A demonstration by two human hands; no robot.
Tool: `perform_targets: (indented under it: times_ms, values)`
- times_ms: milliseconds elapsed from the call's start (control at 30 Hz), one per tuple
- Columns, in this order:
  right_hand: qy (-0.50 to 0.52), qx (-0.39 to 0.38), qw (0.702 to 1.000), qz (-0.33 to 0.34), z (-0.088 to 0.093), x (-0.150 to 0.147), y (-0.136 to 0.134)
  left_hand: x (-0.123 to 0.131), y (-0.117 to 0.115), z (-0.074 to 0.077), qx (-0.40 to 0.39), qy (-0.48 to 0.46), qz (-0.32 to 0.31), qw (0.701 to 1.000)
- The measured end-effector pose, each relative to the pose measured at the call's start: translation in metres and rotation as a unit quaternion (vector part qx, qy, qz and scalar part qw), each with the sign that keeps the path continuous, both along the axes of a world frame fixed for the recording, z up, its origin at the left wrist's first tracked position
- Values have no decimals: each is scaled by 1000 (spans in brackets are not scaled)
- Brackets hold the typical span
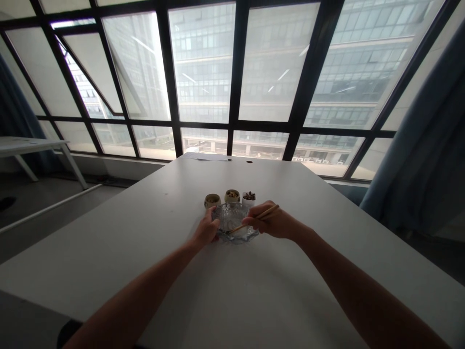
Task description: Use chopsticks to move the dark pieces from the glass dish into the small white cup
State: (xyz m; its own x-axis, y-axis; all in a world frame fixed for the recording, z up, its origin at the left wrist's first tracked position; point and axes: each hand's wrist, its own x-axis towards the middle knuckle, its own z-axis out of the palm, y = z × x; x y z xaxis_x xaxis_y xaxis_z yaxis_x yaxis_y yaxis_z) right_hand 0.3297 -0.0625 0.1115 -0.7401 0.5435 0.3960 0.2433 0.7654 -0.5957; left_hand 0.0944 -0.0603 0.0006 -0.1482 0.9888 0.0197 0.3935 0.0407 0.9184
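My left hand (207, 230) grips the left rim of a clear glass bowl (238, 219) with a patterned, wavy edge. The bowl looks tilted toward me on the white table. Thin wooden chopsticks (269, 212) are held in my right hand (274, 220), above the bowl's right side. Their tips slant down to the left inside the bowl, where a small dark bit shows that I cannot make out. Just behind the bowl stand three small cups: a left cup (212, 200), a middle cup (232, 196) with yellowish-brown pieces, and a right white cup (249, 197) with dark, seed-like pieces.
The white table (174, 291) stretches away toward a large framed window (203, 63). Flat white sheets (207, 157) lie at its far edge, near two dark round holes. Another white table (29, 145) stands at the left, and a blue curtain (428, 145) hangs at the right.
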Motion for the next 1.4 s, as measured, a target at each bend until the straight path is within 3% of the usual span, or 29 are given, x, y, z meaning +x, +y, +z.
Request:
perform_targets:
  times_ms: [167,300,500,767,900,1067,1200,1400]
  values:
    - [3,-8,1000,9,1,0,-1,-14,1,-1,93,58,17,994]
    - [4,-28,1000,9,-2,1,1,-35,8,-1,204,109,65,971]
    - [25,-25,999,13,-6,2,4,-60,43,-4,290,127,53,947]
    - [26,-38,999,12,-10,3,10,-80,103,-23,230,51,-51,970]
    - [24,-48,999,-6,-12,3,14,-86,116,-27,198,4,-124,972]
    - [46,-49,998,-15,-14,3,20,-91,123,-21,161,-24,-191,968]
    - [67,-73,994,-37,-15,6,26,-92,123,-16,157,-25,-204,966]
    - [58,-68,995,-40,-11,8,25,-91,122,-18,186,3,-166,968]
